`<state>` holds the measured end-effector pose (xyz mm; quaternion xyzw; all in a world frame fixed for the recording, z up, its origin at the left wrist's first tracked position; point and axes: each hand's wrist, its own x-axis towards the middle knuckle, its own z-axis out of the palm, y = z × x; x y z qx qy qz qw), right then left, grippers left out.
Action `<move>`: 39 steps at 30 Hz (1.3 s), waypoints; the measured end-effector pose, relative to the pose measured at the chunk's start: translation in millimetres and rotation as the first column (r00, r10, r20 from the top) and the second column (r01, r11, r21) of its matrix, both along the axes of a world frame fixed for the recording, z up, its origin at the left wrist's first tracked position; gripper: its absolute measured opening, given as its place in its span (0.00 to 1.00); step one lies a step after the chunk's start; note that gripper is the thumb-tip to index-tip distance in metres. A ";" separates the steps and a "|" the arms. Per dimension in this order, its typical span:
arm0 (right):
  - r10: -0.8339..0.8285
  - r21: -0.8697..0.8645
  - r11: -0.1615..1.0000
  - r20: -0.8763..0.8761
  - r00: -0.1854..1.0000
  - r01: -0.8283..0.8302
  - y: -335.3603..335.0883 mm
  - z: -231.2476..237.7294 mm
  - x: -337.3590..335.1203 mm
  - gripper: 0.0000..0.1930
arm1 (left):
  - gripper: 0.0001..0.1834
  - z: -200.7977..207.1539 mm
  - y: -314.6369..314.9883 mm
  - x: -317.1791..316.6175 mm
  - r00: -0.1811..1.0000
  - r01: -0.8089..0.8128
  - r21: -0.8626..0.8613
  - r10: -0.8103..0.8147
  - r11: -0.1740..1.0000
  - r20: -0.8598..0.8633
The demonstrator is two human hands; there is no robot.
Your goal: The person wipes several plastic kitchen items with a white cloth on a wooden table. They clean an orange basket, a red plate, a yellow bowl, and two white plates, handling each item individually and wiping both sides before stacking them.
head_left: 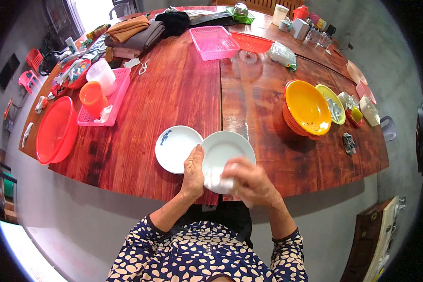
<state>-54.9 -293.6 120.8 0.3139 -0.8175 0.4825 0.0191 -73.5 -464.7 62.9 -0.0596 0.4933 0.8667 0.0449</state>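
My left hand (192,173) grips the left rim of a plain white plate (230,148), held over the near edge of the wooden table (183,89). My right hand (250,182) presses a white cloth (216,179) against the plate's lower face; the hand is blurred. Just left of it a second white plate (176,148), with a small blue mark, lies flat on the table and slightly under the held plate's rim.
An orange colander (307,108) and a yellow dish (331,103) stand to the right. A red basin (56,129) and a pink tray (107,101) with an orange cup (92,97) sit at the left. Pink basket (214,41) and folded clothes (134,33) lie farther back.
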 end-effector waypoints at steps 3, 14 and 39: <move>-0.378 0.034 0.907 -0.379 0.845 0.420 0.4 -5.3 -28.4 0.24 | 0.22 7.1 6.2 0.2 0.999 0.012 -0.027 -0.013 1.000 -0.042; -0.270 0.274 0.877 -0.399 0.876 0.395 -24.9 -41.3 11.3 0.26 | 0.22 9.0 5.0 -17.9 0.994 -0.105 -0.077 0.103 0.991 -0.028; -0.505 0.314 0.603 -0.561 0.656 0.733 2.8 -40.3 -11.0 0.21 | 0.22 4.7 23.7 -21.0 0.996 -0.062 -0.099 0.055 0.993 -0.076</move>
